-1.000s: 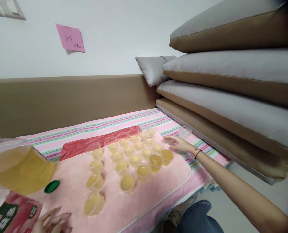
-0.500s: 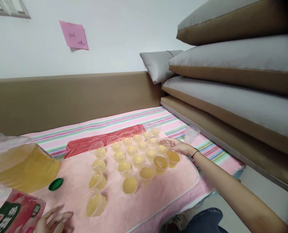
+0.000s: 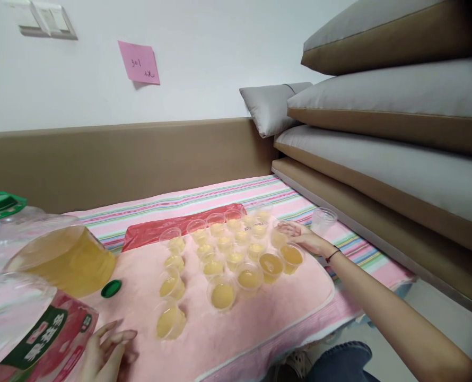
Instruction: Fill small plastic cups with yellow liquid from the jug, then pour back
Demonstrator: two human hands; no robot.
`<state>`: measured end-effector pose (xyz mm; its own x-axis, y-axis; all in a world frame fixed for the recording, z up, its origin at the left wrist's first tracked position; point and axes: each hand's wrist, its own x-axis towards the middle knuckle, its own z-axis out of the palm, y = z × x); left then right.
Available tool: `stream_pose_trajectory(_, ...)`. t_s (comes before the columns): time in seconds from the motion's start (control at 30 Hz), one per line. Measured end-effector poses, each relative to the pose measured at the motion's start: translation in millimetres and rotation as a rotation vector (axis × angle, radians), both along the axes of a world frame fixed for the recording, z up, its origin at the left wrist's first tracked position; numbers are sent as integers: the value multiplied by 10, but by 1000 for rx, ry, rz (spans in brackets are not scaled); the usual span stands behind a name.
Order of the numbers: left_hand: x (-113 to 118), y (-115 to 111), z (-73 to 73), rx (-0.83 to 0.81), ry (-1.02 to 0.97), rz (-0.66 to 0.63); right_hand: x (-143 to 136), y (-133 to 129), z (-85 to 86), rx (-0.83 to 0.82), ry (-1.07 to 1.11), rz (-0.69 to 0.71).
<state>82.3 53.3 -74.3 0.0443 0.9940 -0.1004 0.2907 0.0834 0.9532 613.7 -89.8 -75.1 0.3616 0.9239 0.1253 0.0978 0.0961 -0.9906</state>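
My right hand [image 3: 303,237] reaches to the back right of the grouped cups. Its fingers curl around a clear plastic cup [image 3: 279,240] of yellow liquid, partly hiding it. Several more plastic cups of yellow liquid [image 3: 222,295] stand in rough rows on the pink mat [image 3: 236,329]. At the lower left, my left hand [image 3: 107,350] rests with loosely bent, parted fingers and nothing in them. Close beside it is a large clear bottle with a red and green label [image 3: 61,339]. A green cap [image 3: 111,288] lies on the mat.
A big jug of yellow liquid [image 3: 69,260] with a green top [image 3: 3,204] is at left. A red plastic wrapper [image 3: 152,233] lies behind the cups. Another clear cup [image 3: 323,220] stands on the striped sheet, near stacked grey-brown cushions [image 3: 379,148].
The view has swung a little left, showing more of the jug and its green top. My right fingers have closed around a cup, which has shifted slightly. My left hand stays by the bottle.
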Motion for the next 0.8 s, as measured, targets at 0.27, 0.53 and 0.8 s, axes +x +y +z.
stream_pose_trajectory(0.27, 59, -70, 104, -9, -53, -9, -19, -420, 505, 121, -73, -244)
stream_pose_trajectory(0.53, 18, -36, 12, 5, -70, -100, -869, -924, 793, 130, -70, -258)
stream_pose_trajectory(0.8, -101, 12, -265, 110, -102, -203, -1684, -807, 495, 19, -213, -365)
